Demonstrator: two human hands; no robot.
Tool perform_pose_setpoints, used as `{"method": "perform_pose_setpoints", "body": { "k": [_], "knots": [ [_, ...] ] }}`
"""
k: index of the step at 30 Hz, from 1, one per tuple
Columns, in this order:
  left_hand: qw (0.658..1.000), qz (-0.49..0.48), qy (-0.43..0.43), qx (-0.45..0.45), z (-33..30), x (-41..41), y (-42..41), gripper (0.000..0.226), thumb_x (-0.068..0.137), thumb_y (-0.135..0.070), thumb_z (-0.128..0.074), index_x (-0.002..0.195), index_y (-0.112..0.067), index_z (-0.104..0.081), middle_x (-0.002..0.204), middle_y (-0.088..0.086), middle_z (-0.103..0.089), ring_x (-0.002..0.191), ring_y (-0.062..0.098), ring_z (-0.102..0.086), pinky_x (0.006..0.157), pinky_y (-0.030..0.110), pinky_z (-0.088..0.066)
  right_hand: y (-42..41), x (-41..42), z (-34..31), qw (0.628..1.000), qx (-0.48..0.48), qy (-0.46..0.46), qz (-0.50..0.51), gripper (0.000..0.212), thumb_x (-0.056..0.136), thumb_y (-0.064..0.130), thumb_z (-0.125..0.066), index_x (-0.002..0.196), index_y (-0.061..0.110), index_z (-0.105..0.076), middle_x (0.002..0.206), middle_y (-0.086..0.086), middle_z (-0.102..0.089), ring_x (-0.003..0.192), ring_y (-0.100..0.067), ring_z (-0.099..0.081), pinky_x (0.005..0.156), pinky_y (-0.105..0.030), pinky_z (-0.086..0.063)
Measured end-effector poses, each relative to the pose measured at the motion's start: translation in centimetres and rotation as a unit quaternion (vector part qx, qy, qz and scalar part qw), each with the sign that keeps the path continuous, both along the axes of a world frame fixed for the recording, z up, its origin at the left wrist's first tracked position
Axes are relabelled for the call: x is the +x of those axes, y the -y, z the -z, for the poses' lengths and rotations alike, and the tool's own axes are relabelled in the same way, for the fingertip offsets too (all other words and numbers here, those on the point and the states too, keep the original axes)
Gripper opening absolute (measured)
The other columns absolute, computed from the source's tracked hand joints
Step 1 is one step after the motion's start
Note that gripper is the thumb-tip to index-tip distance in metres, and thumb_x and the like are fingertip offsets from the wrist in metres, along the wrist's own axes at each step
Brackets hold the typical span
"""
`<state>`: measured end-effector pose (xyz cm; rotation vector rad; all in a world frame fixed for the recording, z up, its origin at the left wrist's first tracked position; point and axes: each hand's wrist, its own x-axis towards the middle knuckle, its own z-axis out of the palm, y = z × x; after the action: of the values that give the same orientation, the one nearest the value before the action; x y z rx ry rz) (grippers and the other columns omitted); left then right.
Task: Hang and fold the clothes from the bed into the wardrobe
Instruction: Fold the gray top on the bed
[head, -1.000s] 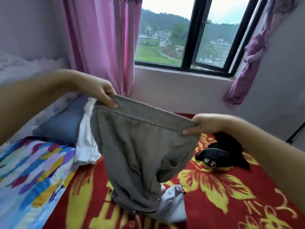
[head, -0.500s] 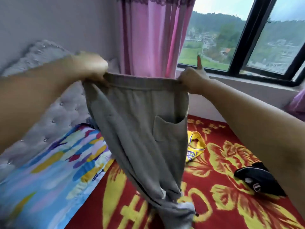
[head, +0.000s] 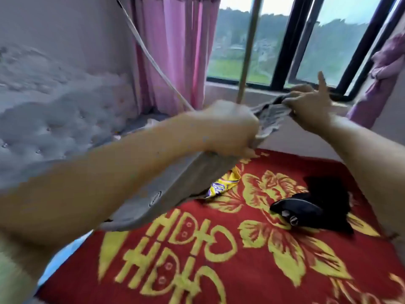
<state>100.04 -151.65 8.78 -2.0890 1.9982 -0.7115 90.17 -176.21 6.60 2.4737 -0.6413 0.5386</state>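
The left hand (head: 228, 128) is fisted round the waistband of the grey trousers (head: 175, 183), and the right hand (head: 311, 108) pinches the same band just beside it, one finger sticking up; the band is bunched short between the two, raised above the bed (head: 219, 270). From the left hand the trousers run down and back toward the person under the left forearm, their long axis slanting, so the left hand is nearer the bulk; a yellow garment (head: 223, 185) and a black garment (head: 306, 207) lie on the red blanket (head: 252, 260) beyond, near the window (head: 285, 51).
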Motion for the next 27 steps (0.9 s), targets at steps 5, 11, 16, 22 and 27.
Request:
{"method": "perform_pose_setpoints", "body": {
  "k": [5,11,16,22,27],
  "knots": [
    [0.962,0.097,-0.219,0.128,21.5,-14.8,5.7,0.022,0.094,-0.032,-0.051,0.104,-0.015,-0.06,0.109,0.006,-0.061,0.094,0.027,-0.06,0.056,0.03,-0.038,5.9,-14.6,18.5,0.954,0.151,-0.222,0.131,0.053,0.096,0.021,-0.047,0.147,0.028,-0.034,0.158,0.004,-0.023,0.148,-0.017,-0.009,0.116,-0.053,-0.003],
    [0.832,-0.017,-0.445,0.332,42.0,-20.1,3.2,0.03,0.096,-0.031,-0.044,0.116,-0.014,-0.058,0.12,0.013,-0.055,0.114,0.034,-0.052,0.087,0.044,-0.044,5.4,-24.6,38.4,0.81,0.438,-0.28,0.271,0.06,0.087,0.008,-0.045,0.144,0.024,-0.036,0.147,-0.006,-0.042,0.134,-0.026,-0.041,0.104,-0.04,-0.041],
    [0.787,-0.103,-0.484,0.37,52.2,-20.5,3.7,0.028,0.095,-0.027,-0.04,0.117,-0.017,-0.056,0.123,0.01,-0.058,0.117,0.031,-0.053,0.09,0.039,-0.044,3.0,-26.2,49.5,0.763,0.533,-0.203,0.305,0.036,0.088,0.009,-0.046,0.12,0.019,-0.06,0.123,-0.007,-0.062,0.113,-0.026,-0.058,0.087,-0.034,-0.05],
    [0.706,-0.188,-0.623,0.279,59.0,-27.5,10.5,0.03,0.099,-0.03,-0.039,0.119,-0.009,-0.048,0.12,0.016,-0.06,0.113,0.034,-0.055,0.09,0.041,-0.044,5.3,-26.1,56.6,0.719,0.611,0.023,0.331,0.036,0.091,0.003,-0.04,0.115,0.009,-0.067,0.121,-0.01,-0.065,0.112,-0.026,-0.057,0.085,-0.027,-0.042],
    [0.679,-0.341,-0.589,0.277,64.4,-29.4,16.8,0.066,0.095,-0.057,-0.035,0.133,-0.003,-0.031,0.132,0.017,-0.051,0.116,0.034,-0.055,0.088,0.039,-0.045,9.5,-22.3,60.9,0.669,0.655,0.138,0.324,0.036,0.098,0.024,-0.046,0.114,-0.006,-0.06,0.111,-0.023,-0.065,0.103,-0.037,-0.061,0.093,-0.051,-0.048]
  ]
}}
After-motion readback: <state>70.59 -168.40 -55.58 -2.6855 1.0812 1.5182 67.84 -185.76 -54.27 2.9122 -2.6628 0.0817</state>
